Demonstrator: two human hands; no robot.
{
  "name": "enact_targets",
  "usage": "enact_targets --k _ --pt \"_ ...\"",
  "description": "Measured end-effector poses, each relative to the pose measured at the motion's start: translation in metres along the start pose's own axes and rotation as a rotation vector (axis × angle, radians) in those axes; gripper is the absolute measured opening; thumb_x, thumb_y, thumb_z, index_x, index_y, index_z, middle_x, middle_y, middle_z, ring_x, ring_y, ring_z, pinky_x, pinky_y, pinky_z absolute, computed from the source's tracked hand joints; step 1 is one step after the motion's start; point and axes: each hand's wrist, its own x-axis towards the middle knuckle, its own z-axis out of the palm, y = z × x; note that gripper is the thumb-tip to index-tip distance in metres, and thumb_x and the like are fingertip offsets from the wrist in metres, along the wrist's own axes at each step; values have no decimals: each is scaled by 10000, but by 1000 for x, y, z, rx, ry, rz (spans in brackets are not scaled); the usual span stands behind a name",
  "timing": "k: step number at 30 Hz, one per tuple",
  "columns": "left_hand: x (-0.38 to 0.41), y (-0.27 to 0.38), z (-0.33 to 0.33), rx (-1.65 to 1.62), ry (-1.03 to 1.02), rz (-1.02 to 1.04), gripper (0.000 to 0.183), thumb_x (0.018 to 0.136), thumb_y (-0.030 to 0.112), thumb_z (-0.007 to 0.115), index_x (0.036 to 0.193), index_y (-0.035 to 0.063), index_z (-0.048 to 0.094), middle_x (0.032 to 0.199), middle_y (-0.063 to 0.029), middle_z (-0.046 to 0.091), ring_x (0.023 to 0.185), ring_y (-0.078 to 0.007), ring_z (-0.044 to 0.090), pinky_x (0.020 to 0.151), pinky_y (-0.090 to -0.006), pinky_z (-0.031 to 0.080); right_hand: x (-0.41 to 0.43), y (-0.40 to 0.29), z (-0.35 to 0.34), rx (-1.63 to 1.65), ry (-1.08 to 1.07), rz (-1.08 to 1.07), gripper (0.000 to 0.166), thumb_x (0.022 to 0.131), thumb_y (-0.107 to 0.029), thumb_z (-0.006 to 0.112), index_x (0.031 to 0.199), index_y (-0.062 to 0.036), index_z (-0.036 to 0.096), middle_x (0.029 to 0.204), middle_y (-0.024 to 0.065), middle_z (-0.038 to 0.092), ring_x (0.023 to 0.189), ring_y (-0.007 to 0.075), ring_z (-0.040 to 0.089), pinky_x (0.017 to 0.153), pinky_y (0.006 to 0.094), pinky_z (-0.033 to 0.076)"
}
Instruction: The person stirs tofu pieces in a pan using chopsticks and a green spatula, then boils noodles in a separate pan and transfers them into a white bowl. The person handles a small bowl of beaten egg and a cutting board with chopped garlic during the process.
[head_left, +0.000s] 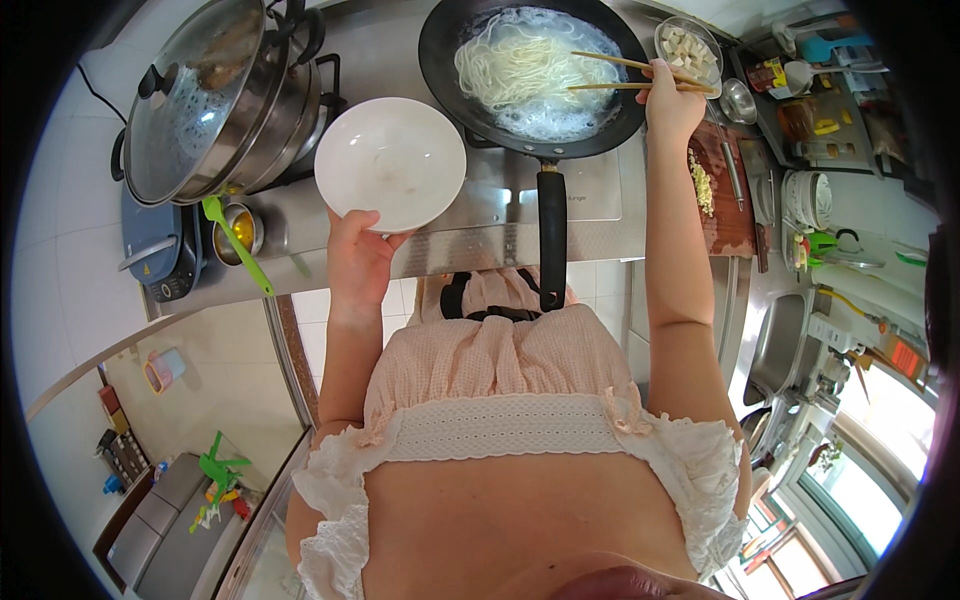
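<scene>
My left hand (361, 251) grips the near rim of a white bowl (390, 161), thumb over the edge and fingers beneath. The bowl shows nothing in it and is held left of a black frying pan (553, 142). Pale noodles (517, 64) lie in cloudy, foamy water (551, 124) in the pan. With my right hand (670, 105) I hold a pair of wooden chopsticks (611, 87) over the pan's right side. Their tips reach the right part of the noodles. The pan's black handle (553, 240) points towards my body.
A lidded steamer pot (247, 150) stands at left, near a green spatula (238, 247) across a metal bowl (255, 219) and a blue appliance (161, 240). At right are a bowl of pale cubes (686, 52), a ladle (738, 101), and a cutting board (727, 217) with chopped garlic (700, 184).
</scene>
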Motion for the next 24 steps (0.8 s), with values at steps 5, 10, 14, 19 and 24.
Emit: enact_targets --k 5,10,14,19,24 --pt "0 0 2 8 1 -5 688 731 105 488 1374 130 247 1328 -120 393 1168 -302 479 848 -448 497 16 31 27 104 -34 158 130 789 -74 622 776 54 608 666 116 628 538 169 630 500 265 495" --pt "0 -1 1 13 15 -3 687 730 111 495 1371 129 249 1320 -120 397 1157 -297 484 843 -441 500 10 26 62 469 11 651 104 835 44 504 834 147 488 727 197 569 552 218 607 517 261 557" --pt "1 0 1 7 3 -4 682 732 116 498 1368 122 251 1312 -124 400 1149 -292 487 846 -434 500 22 44 61 746 -109 908 176 846 52 455 951 189 422 947 302 513 711 242 612 531 158 550" --pt "1 1 -1 1 17 8 681 735 118 499 1368 116 247 1311 -126 400 1148 -291 489 849 -432 501 24 14 52 921 -131 932 181 845 46 447 936 202 433 911 318 521 673 203 587 533 151 552" --pt "3 2 -1 -5 -3 7 687 736 119 497 1372 116 239 1315 -127 397 1154 -296 487 865 -438 499 35 -21 26 948 -107 610 135 835 63 478 887 187 491 859 263 562 661 225 601 519 161 541"
